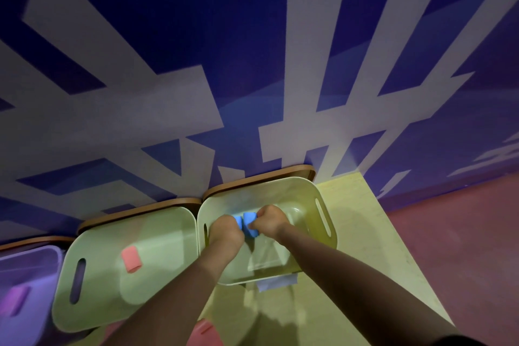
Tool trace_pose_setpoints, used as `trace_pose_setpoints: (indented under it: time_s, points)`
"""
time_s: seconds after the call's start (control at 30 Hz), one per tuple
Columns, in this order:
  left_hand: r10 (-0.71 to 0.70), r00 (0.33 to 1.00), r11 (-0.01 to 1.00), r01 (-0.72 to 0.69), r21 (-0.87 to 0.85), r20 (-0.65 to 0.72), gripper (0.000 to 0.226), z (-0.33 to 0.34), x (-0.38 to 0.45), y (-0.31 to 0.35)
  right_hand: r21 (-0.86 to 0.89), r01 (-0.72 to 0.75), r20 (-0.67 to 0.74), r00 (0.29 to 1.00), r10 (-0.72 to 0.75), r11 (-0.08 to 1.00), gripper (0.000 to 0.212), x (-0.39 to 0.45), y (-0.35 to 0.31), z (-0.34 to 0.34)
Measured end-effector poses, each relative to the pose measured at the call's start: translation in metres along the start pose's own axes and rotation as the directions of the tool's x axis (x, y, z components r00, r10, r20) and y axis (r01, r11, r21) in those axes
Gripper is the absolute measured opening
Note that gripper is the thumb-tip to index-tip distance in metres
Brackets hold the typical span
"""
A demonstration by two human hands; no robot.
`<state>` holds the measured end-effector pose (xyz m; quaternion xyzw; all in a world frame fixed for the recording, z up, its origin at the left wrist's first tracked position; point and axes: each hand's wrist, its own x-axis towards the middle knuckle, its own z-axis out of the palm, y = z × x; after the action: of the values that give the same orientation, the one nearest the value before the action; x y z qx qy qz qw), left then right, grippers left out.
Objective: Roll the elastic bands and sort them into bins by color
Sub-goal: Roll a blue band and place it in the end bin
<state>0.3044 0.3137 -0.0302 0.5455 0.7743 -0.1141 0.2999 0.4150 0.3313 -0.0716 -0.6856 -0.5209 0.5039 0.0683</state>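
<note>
Over the right green bin [323, 196], both hands [247, 226] pinch a blue band [247, 223] mid-roll, while rolled pink [131, 259] and purple [15, 300] bands already sit sorted in bins to the left

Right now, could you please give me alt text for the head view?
Both hands, left hand and right hand, grip a blue band over the right green bin. A pink roll lies in the middle green bin; a purple roll in the purple bin.
</note>
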Motion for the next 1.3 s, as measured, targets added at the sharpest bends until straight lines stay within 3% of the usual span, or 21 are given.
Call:
trace_pose_setpoints:
  time_s: [0.13,0.23,0.33,0.43,0.73,0.9,1.03,1.13,1.3]
  points:
    - [-0.069,0.997,0.990,0.073,-0.122,0.030,0.019,-0.001,-0.001,0.000,-0.010,0.009,-0.010,1.000,-0.009,1.000,0.020,0.002,0.000,0.005]
    - [-0.026,1.000,0.982,0.023,-0.188,-0.011,0.023,0.003,-0.001,-0.002,-0.041,0.020,-0.038,0.999,-0.022,0.999,0.012,0.003,-0.001,0.007]
    - [-0.026,0.999,0.984,0.019,-0.178,-0.033,0.023,0.002,-0.003,-0.005,-0.085,0.036,-0.074,0.996,-0.043,0.996,0.025,0.003,0.001,0.007]
    - [0.008,1.000,0.985,-0.013,-0.169,-0.030,0.025,0.002,-0.004,-0.005,-0.036,0.066,-0.081,0.994,-0.069,0.997,0.012,0.003,0.005,0.007]
    - [-0.014,1.000,0.985,0.017,-0.170,0.020,0.026,0.000,-0.016,-0.004,-0.042,0.077,-0.075,0.994,-0.080,0.996,0.022,0.001,0.006,0.009]
    - [-0.030,0.999,0.992,0.031,-0.126,0.012,0.023,-0.001,-0.017,-0.002,-0.064,0.052,-0.052,0.997,-0.055,0.997,0.030,0.001,0.004,0.007]
    - [0.006,1.000,0.999,-0.005,0.033,-0.013,0.029,-0.003,-0.022,0.004,-0.057,0.015,-0.060,0.998,-0.018,0.998,0.031,0.002,0.002,0.007]
    - [0.050,0.999,0.995,-0.049,0.082,-0.013,0.033,-0.008,-0.026,0.012,-0.073,-0.013,-0.060,0.998,0.009,0.997,0.039,-0.001,-0.001,0.003]
    - [0.180,0.981,0.983,-0.176,0.052,-0.076,0.026,-0.030,-0.040,0.010,-0.099,-0.053,-0.038,0.998,0.049,0.994,0.031,-0.007,-0.008,-0.004]
